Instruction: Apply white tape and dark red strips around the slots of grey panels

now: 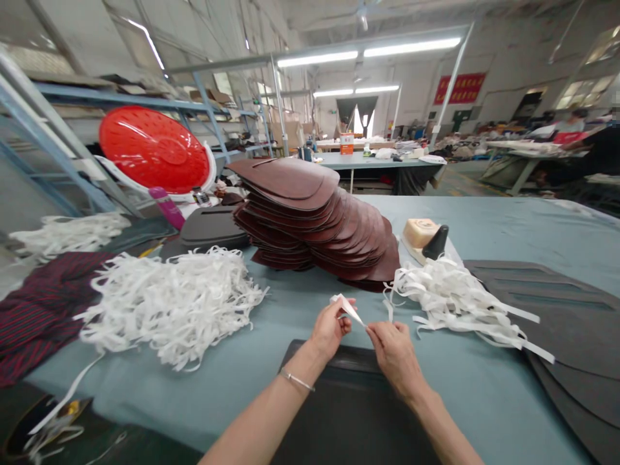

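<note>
Between my two hands a narrow white strip is held above the table. My left hand is closed on one end, thumb on top, with the strip folded over its fingers. Pinched at the strip's other end is my right hand, its fingertips pressed together. Below both hands lies a black flat panel, partly covered by my forearms. A loose pile of white strips sits just right of my right hand. Farther left is a bigger heap of similar strips.
Brown leather-like pieces form a tall leaning stack ahead. A yellowish block and a black cone-shaped object stand right of it. Dark grey panels cover the right side. At left are a striped cloth and a red oval lid.
</note>
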A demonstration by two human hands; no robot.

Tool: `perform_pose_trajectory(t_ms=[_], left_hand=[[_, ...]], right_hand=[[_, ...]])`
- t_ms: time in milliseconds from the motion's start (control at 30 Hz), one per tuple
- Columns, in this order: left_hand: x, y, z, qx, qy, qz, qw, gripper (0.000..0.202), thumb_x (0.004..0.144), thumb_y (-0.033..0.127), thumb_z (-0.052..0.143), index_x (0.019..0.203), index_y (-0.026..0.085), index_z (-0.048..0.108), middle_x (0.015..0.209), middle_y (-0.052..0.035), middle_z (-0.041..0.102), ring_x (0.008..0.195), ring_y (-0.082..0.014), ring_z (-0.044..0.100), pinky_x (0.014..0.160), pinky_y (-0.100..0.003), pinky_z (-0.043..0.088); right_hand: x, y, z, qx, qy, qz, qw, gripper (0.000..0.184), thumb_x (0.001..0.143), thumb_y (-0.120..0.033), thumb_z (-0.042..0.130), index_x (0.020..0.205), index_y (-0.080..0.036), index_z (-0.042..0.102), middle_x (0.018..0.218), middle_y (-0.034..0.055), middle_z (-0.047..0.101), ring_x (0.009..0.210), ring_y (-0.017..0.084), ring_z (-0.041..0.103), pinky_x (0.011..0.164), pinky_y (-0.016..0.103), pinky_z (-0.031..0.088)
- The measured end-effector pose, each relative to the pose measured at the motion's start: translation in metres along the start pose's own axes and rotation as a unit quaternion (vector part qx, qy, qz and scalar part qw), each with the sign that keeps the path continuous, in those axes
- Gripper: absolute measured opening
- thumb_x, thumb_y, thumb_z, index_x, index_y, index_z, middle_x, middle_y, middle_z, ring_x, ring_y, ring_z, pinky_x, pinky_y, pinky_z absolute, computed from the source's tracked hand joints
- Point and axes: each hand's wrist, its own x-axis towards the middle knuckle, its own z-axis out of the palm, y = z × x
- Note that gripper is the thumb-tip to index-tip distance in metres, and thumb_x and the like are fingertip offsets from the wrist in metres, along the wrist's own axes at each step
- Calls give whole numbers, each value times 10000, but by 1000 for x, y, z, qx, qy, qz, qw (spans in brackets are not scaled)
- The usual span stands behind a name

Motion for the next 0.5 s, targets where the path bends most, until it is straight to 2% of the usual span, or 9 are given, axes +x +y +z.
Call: perform_pose_trajectory(t_ms=[67, 167, 233, 300, 367, 400, 500], left_hand=[[0, 0, 2, -46, 13, -6, 999, 359, 798, 420, 569, 1006, 132, 621, 861, -62, 637, 489, -23, 437, 500, -167, 355], [-4, 1, 6, -3, -7, 32, 999, 393, 831, 465, 530, 1081, 166, 577, 958, -75, 634, 650, -70, 539, 559, -174, 382], [-11, 0, 9, 65, -62, 34, 995, 432, 816, 496, 556, 1119, 188, 550, 1033, -81, 618, 830, -122, 583, 632, -193, 412], [-18, -2, 14, 105, -135, 24, 985, 460, 783, 488, 611, 1121, 184, 539, 1042, -78, 603, 901, -151, 581, 699, -222, 433], [-23, -4, 18, 113, -181, 21, 977, 468, 772, 485, 622, 1109, 172, 534, 974, -59, 597, 834, -137, 576, 708, -234, 435], [-25, -5, 19, 123, -185, 26, 975, 461, 777, 494, 609, 1092, 165, 536, 909, -39, 590, 758, -116, 560, 677, -225, 427], [-26, -5, 16, 238, -149, 53, 958, 432, 808, 539, 525, 949, 134, 575, 689, 22, 513, 568, -73, 443, 555, -196, 353]], right_hand=[[-2, -4, 0, -5, -4, -16, 1000, 243, 939, -279, 394, 813, -204, 588, 712, 15, 613, 663, 139, 516, 791, 325, 318], [-4, -5, 3, 12, 31, 43, 999, 238, 920, -326, 430, 781, -214, 587, 642, 10, 576, 632, 151, 484, 715, 301, 350], [-4, -5, 4, 32, 59, 94, 993, 230, 901, -365, 460, 784, -221, 597, 634, 16, 574, 650, 166, 487, 659, 283, 363], [-3, -7, 5, 48, 66, 112, 990, 227, 885, -375, 479, 764, -223, 598, 655, 26, 591, 671, 175, 501, 644, 279, 375], [-1, -13, 4, 67, 48, 103, 991, 232, 886, -364, 469, 748, -224, 593, 682, 29, 608, 687, 178, 517, 662, 284, 387], [-1, -16, 3, 83, 29, 96, 991, 234, 893, -359, 452, 767, -225, 597, 709, 29, 621, 703, 178, 530, 677, 285, 392], [-1, -22, -4, 149, -35, 98, 983, 257, 918, -357, 393, 909, -224, 613, 807, 24, 653, 731, 164, 560, 698, 269, 402]])
